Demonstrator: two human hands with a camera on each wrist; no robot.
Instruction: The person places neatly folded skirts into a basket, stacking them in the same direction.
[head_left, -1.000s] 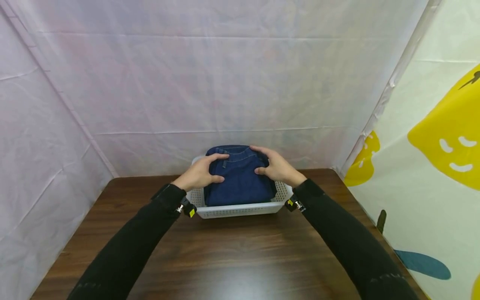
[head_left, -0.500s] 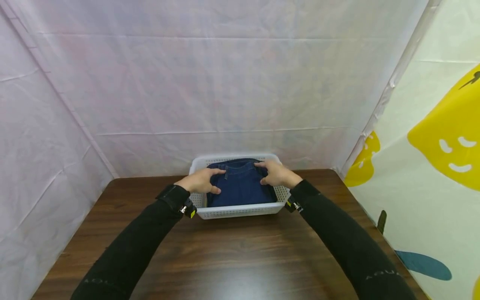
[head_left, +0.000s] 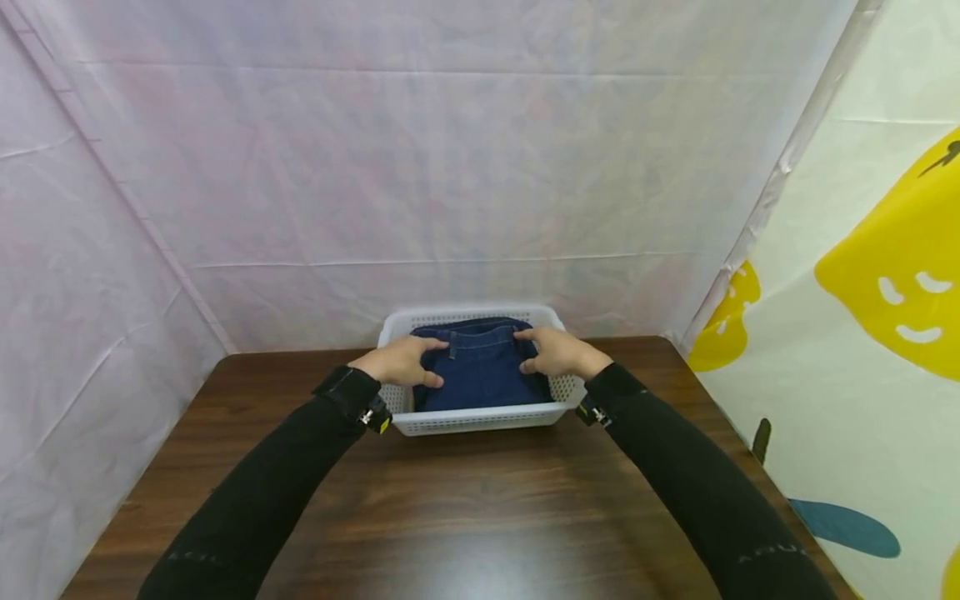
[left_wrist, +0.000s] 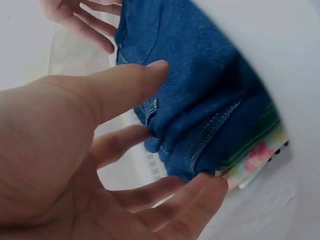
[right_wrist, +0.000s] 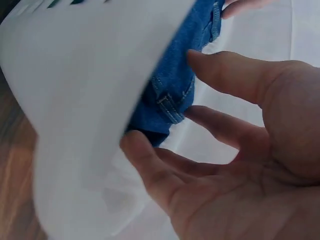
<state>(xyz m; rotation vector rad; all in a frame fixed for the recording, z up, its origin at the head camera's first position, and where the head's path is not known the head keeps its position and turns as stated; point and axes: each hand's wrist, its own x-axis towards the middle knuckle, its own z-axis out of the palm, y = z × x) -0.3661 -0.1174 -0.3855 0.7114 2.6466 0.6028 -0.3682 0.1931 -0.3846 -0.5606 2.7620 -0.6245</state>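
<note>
Folded dark blue jeans (head_left: 480, 375) lie in a white perforated plastic basket (head_left: 476, 422), waistband toward the back. At their left side, my left hand (head_left: 399, 361) has thumb and fingers spread. Its fingertips meet the denim edge in the left wrist view, beside a floral cloth (left_wrist: 257, 161) and a green striped layer (left_wrist: 260, 131) under the jeans. Opposite, my right hand (head_left: 558, 352) lies along the right side with thumb and fingers apart. The right wrist view has its index fingertip at a belt loop (right_wrist: 171, 109) and other fingertips between jeans and basket wall.
The basket stands at the back of a brown wooden table (head_left: 465, 508), close to a pale fabric wall (head_left: 450, 167). Another fabric wall with yellow lemon prints (head_left: 892, 258) runs along the right. Black sleeves (head_left: 277, 483) cross the table's front part.
The jeans have gone down into the basket with both hands, uncovering its back rim. Over the last half second, the hands have barely moved.
</note>
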